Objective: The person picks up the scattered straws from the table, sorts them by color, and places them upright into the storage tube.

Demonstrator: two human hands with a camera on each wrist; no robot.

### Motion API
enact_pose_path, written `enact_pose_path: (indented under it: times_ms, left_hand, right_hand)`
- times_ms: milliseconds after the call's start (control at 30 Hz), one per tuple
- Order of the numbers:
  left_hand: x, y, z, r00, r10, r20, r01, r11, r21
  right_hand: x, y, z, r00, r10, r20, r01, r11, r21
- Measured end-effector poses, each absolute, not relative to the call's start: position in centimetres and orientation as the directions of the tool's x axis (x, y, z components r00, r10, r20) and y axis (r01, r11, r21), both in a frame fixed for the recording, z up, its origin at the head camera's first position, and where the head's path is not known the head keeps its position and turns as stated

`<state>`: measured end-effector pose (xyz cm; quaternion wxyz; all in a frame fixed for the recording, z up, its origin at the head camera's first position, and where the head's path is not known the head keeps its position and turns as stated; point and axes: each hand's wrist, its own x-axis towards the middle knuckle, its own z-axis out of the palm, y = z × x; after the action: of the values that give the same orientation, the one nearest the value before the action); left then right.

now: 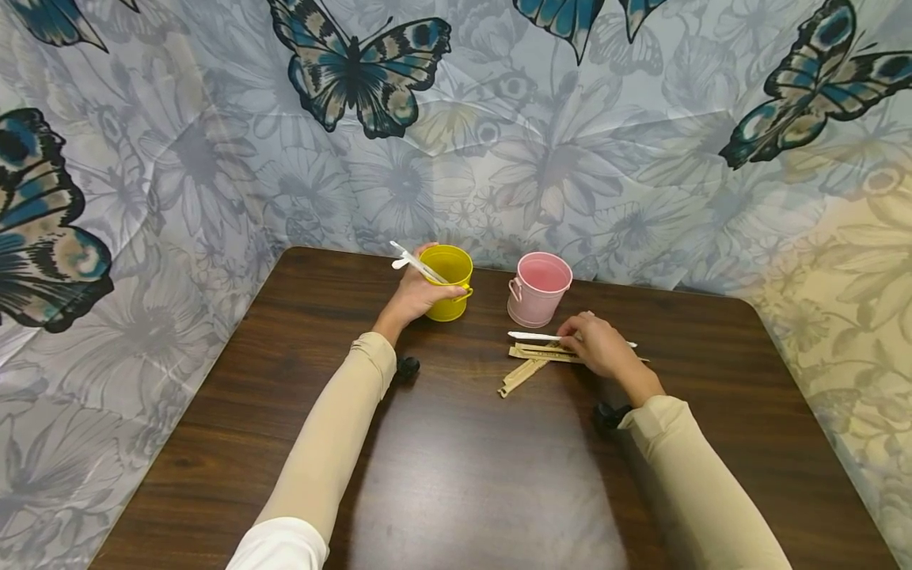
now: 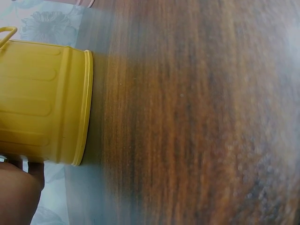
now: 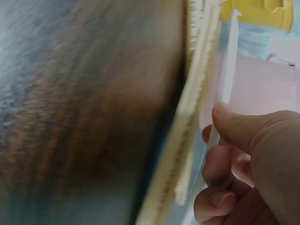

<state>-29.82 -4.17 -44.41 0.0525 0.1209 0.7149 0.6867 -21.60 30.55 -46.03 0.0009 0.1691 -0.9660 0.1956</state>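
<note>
My left hand (image 1: 416, 295) grips a small yellow metal bucket (image 1: 449, 305), thumb across its near side by the handle. White plastic utensils (image 1: 420, 265) lean out over the bucket's left rim; their lower ends are hidden inside. In the left wrist view, the bucket's ribbed yellow wall (image 2: 33, 103) fills the left side, with fingers beneath it. Between thumb and fingers my right hand (image 1: 602, 346) pinches a slim white plastic utensil (image 3: 229, 65), held just above long tan paper packets (image 1: 530, 370). Its exact kind is unclear.
A pink metal bucket (image 1: 539, 293) stands upright at the back of the dark wooden table (image 1: 470, 475), right of the yellow one. The tan packets lie crossed in front of it. A butterfly-print cloth (image 1: 470, 174) hangs behind the table.
</note>
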Motion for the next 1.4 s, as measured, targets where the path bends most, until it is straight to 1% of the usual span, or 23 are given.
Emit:
enact_pose_path:
  times_ms: [100, 167, 367, 500, 700, 900, 1067, 1200, 1400]
  left_hand:
    - [-30.0, -4.3, -44.5, -0.964, 0.246, 0.096, 0.105, 0.023, 0.994]
    - [-30.3, -4.3, -44.8, -0.965, 0.243, 0.098, 0.106, 0.02, 0.994]
    - [-31.3, -4.0, -46.7, -0.969, 0.214, 0.127, 0.138, 0.04, 0.99]
    - [-31.4, -3.8, -47.0, -0.969, 0.203, 0.143, 0.155, 0.047, 0.987]
    - [-31.3, -3.9, -46.9, -0.97, 0.204, 0.13, 0.144, 0.055, 0.988]
    - [-31.3, -4.0, -46.8, -0.97, 0.216, 0.109, 0.122, 0.05, 0.991]
    - [-31.3, -4.1, -46.8, -0.969, 0.222, 0.108, 0.122, 0.048, 0.991]
    - [-31.3, -4.2, -46.9, -0.97, 0.223, 0.102, 0.118, 0.061, 0.991]
    - [-31.5, -4.2, -47.1, -0.969, 0.224, 0.101, 0.12, 0.071, 0.99]
  right_hand:
    - [-21.5, 30.0, -44.8, -0.944, -0.32, 0.084, -0.325, 0.851, -0.412]
    - [-21.4, 29.5, -44.0, -0.937, -0.332, 0.112, -0.347, 0.834, -0.429]
    - [-21.3, 27.9, -42.0, -0.878, -0.418, 0.235, -0.479, 0.769, -0.423]
    - [-21.2, 26.3, -40.5, -0.849, -0.453, 0.272, -0.528, 0.738, -0.419]
    - [-21.8, 23.6, -38.4, -0.865, -0.409, 0.289, -0.501, 0.708, -0.498]
    - [-22.9, 20.9, -36.3, -0.837, -0.414, 0.357, -0.547, 0.658, -0.517]
    - [-24.0, 18.9, -34.6, -0.855, -0.385, 0.347, -0.518, 0.648, -0.558]
    - [-24.8, 17.5, -33.8, -0.868, -0.359, 0.344, -0.496, 0.595, -0.632]
    - [-25.9, 15.5, -32.7, -0.866, -0.343, 0.365, -0.499, 0.527, -0.688]
